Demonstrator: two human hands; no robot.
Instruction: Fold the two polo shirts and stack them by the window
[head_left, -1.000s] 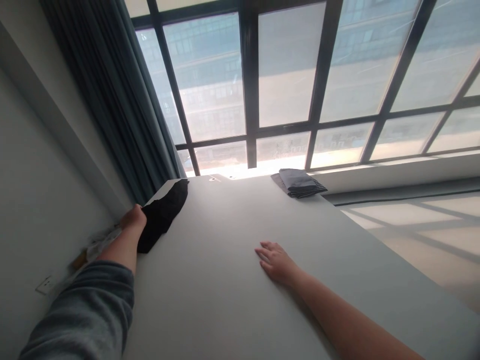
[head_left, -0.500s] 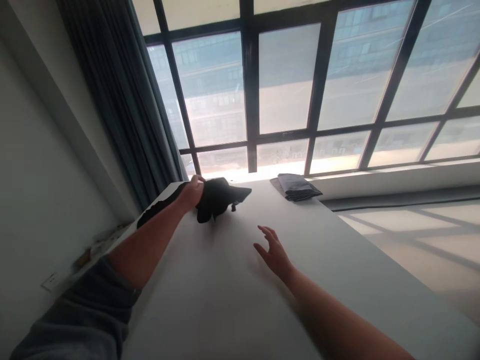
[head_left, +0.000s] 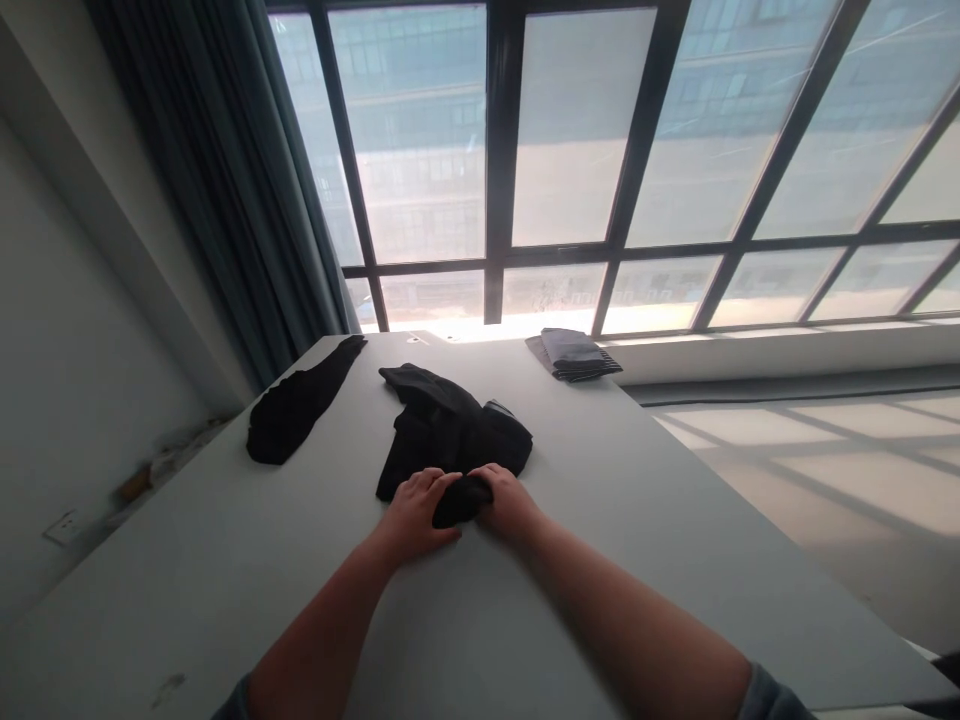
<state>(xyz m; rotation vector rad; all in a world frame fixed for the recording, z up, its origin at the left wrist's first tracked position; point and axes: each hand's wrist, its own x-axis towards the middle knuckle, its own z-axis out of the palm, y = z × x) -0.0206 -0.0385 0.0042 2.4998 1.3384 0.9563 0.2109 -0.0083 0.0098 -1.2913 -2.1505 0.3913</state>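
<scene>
A crumpled black garment (head_left: 450, 430) lies in the middle of the white table (head_left: 675, 520). Both my hands rest at its near edge. My left hand (head_left: 412, 515) has its fingers curled over the near end of the cloth. My right hand (head_left: 506, 500) grips the same end from the right, close beside the left hand. A second black piece of cloth (head_left: 296, 405) lies flat along the table's left edge, apart from both hands.
A folded grey striped cloth (head_left: 574, 353) sits at the far edge of the table by the window sill. Dark curtains (head_left: 225, 200) hang at the left. A wall socket (head_left: 64, 525) is low on the left wall. Floor lies to the right.
My left hand carried the black garment from the table's left edge to the middle and laid it down. My right hand moved in, and both hands now hold its near end.
</scene>
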